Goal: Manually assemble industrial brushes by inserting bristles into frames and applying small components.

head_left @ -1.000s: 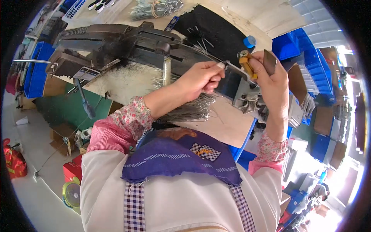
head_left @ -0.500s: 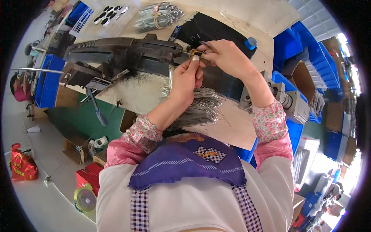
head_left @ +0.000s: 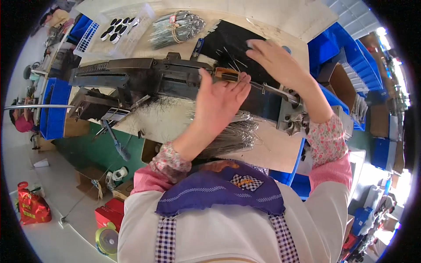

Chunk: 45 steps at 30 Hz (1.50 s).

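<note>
My left hand [head_left: 221, 98] is open, fingers stretched and thumb raised, beside the right end of a long dark metal machine [head_left: 175, 72]. Its fingertips are at a brass-coloured block [head_left: 226, 73] on the machine; whether they touch it I cannot tell. My right hand [head_left: 278, 63] is over the right part of a black mat [head_left: 219, 37], fingers extended and slightly blurred, with nothing visible in them. A few thin metal wires [head_left: 232, 59] lie on the mat. A loose pile of thin metal wires [head_left: 237, 136] lies below my left hand, partly hidden by it.
A tied wire bundle [head_left: 175, 30] and a clear tray [head_left: 136, 37] with black-and-white round pieces stand at the back. A blue-handled tool [head_left: 198, 47] lies beside the mat. A metal spindle unit [head_left: 291, 118] is at the right, with blue bins [head_left: 326, 46] beyond it.
My hands, which were together at the machine's right end, have come apart. The right moved right, and the dark thin tool it held is no longer seen there. The left hand's fingers opened out.
</note>
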Motion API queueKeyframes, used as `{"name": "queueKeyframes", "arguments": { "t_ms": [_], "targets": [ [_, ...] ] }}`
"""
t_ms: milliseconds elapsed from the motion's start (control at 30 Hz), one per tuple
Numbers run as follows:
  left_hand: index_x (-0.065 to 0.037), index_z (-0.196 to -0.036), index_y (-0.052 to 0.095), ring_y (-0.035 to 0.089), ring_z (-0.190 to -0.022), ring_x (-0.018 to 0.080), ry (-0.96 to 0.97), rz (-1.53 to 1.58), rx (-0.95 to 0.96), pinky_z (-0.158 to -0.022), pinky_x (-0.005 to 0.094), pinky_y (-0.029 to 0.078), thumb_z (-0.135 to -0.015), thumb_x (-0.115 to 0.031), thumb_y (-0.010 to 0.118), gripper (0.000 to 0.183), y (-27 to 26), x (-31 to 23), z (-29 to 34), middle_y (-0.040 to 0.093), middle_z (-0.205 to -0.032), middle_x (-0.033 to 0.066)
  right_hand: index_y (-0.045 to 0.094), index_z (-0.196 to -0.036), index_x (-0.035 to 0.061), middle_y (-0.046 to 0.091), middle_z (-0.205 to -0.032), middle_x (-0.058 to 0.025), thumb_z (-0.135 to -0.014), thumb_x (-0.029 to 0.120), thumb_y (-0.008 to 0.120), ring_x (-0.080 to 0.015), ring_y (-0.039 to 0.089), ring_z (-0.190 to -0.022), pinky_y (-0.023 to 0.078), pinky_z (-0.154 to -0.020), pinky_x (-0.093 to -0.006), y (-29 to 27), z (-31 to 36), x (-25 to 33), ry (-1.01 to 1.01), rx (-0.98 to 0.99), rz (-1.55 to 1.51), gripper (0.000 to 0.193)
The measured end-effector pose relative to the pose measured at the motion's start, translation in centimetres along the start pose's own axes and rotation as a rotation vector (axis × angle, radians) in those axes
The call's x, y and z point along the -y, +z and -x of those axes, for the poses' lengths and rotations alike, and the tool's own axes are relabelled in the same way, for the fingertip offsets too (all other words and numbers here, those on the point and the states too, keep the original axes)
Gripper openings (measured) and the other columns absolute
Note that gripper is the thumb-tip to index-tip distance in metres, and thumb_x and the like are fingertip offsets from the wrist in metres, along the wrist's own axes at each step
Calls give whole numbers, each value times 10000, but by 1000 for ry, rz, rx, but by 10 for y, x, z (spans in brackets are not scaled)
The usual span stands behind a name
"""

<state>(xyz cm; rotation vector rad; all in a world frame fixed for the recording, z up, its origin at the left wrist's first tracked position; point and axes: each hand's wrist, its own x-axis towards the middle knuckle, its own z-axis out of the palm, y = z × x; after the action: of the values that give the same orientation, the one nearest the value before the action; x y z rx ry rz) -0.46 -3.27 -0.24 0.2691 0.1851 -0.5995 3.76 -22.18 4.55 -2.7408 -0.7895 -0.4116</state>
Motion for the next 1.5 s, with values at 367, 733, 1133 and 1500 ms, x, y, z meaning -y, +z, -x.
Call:
{"name": "queueKeyframes", "arguments": {
  "t_ms": [367, 733, 1133, 1500],
  "targets": [
    [80, -1261, 398, 422, -1272, 310, 35, 28, 30, -1127, 416, 292, -966, -561, 314, 711, -8, -12, 16, 461, -1299, 212, 716, -899, 33, 613, -736, -119, -730, 29, 687, -266, 601, -576, 476, -545, -315, 5, 2, 42, 207, -212, -458, 172],
    [39, -1299, 409, 433, -1266, 251, 117, -143, 64, -1101, 378, 329, -992, -517, 297, 645, -12, -14, 18, 470, -1325, 140, 724, -874, 112, 573, -732, -42, -757, 106, 671, -228, 576, -728, 389, -760, -355, 8, -3, 51, 131, -65, -240, 128],
    [88, -1273, 402, 447, -1252, 309, 58, -131, 73, -1113, 415, 312, -970, -552, 313, 714, -9, -19, 14, 496, -1274, 211, 721, -841, 113, 566, -723, -37, -715, 97, 680, -211, 578, -721, 387, -733, -361, 2, 2, 53, 63, -125, -92, 133],
    [71, -1323, 375, 398, -1303, 291, 85, -178, 87, -1132, 421, 256, -976, -560, 261, 729, -10, -19, 18, 457, -1351, 180, 720, -887, 106, 615, -783, -51, -775, 110, 669, -239, 602, -755, 415, -755, -332, 7, -4, 45, 174, 22, -248, 123]
  ]
}}
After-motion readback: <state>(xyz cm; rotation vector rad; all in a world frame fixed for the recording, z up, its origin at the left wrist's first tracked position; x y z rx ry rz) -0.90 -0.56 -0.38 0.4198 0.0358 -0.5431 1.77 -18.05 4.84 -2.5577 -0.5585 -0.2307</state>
